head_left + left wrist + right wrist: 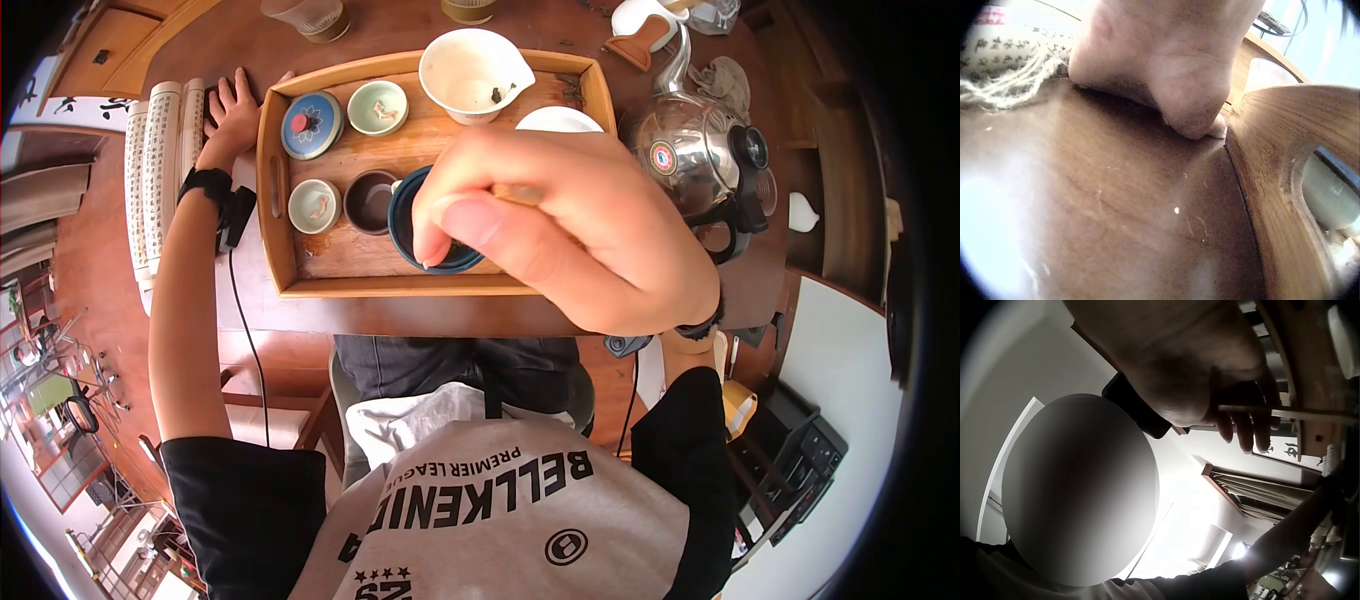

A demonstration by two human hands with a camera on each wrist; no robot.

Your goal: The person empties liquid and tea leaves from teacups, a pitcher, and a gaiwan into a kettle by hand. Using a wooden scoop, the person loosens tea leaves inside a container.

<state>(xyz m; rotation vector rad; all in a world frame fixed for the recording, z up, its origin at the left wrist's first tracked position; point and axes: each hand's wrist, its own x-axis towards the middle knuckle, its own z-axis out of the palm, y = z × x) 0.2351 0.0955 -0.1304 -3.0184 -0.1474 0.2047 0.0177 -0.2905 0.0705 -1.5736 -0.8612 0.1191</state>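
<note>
My right hand is raised over the dark blue bowl, thumb and fingers pinching a thin wooden stick; the right wrist view shows the stick running out past the fingers of the hand. Much of the bowl is hidden beneath that hand. Flat on the table, with fingers spread, my left hand rests between the bamboo scroll and the wooden tray. In the left wrist view the hand lies beside the tray's side.
The tray carries a blue lid, green cups, a brown cup and a white pouring bowl. A glass kettle stands at its right, the scroll at its left. Glass cups are behind the tray.
</note>
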